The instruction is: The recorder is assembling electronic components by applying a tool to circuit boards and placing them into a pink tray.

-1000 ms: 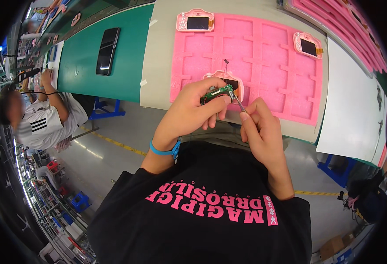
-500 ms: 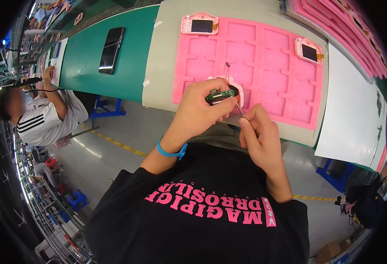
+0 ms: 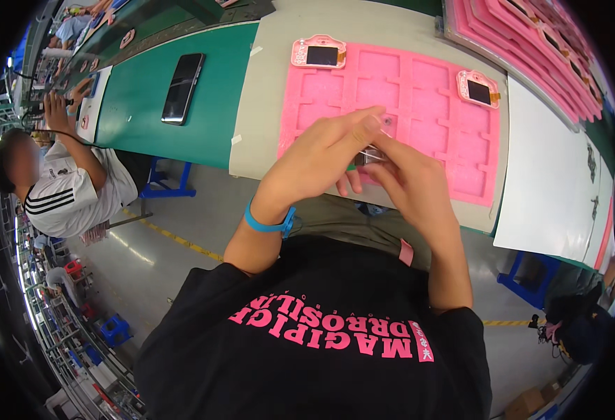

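Observation:
In front of me, my left hand [image 3: 325, 150] and my right hand [image 3: 416, 168] meet over the near edge of the pink foam tray [image 3: 454, 126]. Between them is a small electronic device [image 3: 370, 156], mostly covered by my fingers; a dark part and a sliver of green show. My left fingers lie across its top, and the right thumb and fingers close round its right side. Just beyond the fingertips shows a small round dark part [image 3: 388, 121]. Two pink device housings with dark screens lie on the tray, one at the far left [image 3: 319, 52], one at the far right [image 3: 478, 89].
A black phone [image 3: 183, 89] lies on the green mat [image 3: 136, 105] to the left. Stacked pink trays [image 3: 531, 56] stand at the far right, beyond a white sheet [image 3: 552, 175]. Another person [image 3: 76, 175] sits at the left.
The thin metal tool in my right hand is no longer visible. My right hand has moved up against the left, and the green circuit board is now mostly covered.

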The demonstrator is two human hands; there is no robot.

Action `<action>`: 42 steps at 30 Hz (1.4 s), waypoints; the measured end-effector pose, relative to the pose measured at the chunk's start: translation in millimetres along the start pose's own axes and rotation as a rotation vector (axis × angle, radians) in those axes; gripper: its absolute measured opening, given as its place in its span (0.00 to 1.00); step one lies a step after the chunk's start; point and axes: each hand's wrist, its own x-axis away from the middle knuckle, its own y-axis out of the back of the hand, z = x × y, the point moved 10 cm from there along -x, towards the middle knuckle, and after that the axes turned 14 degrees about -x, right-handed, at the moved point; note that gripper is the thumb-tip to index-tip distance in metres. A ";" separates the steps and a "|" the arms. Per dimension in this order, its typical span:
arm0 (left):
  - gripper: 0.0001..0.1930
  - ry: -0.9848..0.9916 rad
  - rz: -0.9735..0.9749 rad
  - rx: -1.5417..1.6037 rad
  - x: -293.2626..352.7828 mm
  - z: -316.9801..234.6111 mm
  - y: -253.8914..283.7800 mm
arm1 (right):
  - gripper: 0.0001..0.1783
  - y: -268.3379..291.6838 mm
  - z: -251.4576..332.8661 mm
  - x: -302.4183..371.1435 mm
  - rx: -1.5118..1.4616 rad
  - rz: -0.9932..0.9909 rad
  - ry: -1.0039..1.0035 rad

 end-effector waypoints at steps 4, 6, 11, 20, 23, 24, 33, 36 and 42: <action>0.28 -0.044 -0.107 -0.318 21.9 -5.9 33.3 | 0.26 -1.8 -2.6 -6.9 0.124 0.003 -0.005; 0.30 -0.056 -0.147 -0.417 24.1 -1.3 41.0 | 0.25 -4.3 -2.5 -10.1 0.169 0.009 -0.005; 0.34 -0.648 -0.412 -0.766 28.3 -12.0 43.1 | 0.24 -22.2 12.0 -14.3 0.451 0.044 0.090; 0.35 -0.694 -0.451 -0.663 20.2 2.7 46.6 | 0.26 -24.5 -5.6 -20.7 0.398 -0.090 0.027; 0.35 -0.627 -0.416 -0.578 20.1 3.6 46.8 | 0.26 -9.7 -10.6 -21.7 0.191 -0.102 -0.084; 0.36 -0.598 -0.399 -0.539 19.4 0.0 47.9 | 0.27 -0.8 -10.8 -22.8 0.086 -0.108 -0.132; 0.31 -0.481 -0.323 -0.485 -21.5 -69.8 98.6 | 0.16 85.3 -23.2 81.4 -0.041 -0.441 -0.309; 0.31 -0.498 -0.423 -0.611 -112.9 -88.5 131.2 | 0.14 78.9 -16.7 90.0 -0.088 -0.442 -0.310; 0.34 -0.493 -0.601 -1.031 -226.6 -115.4 108.3 | 0.10 110.6 -24.0 117.7 -0.150 -0.535 -0.283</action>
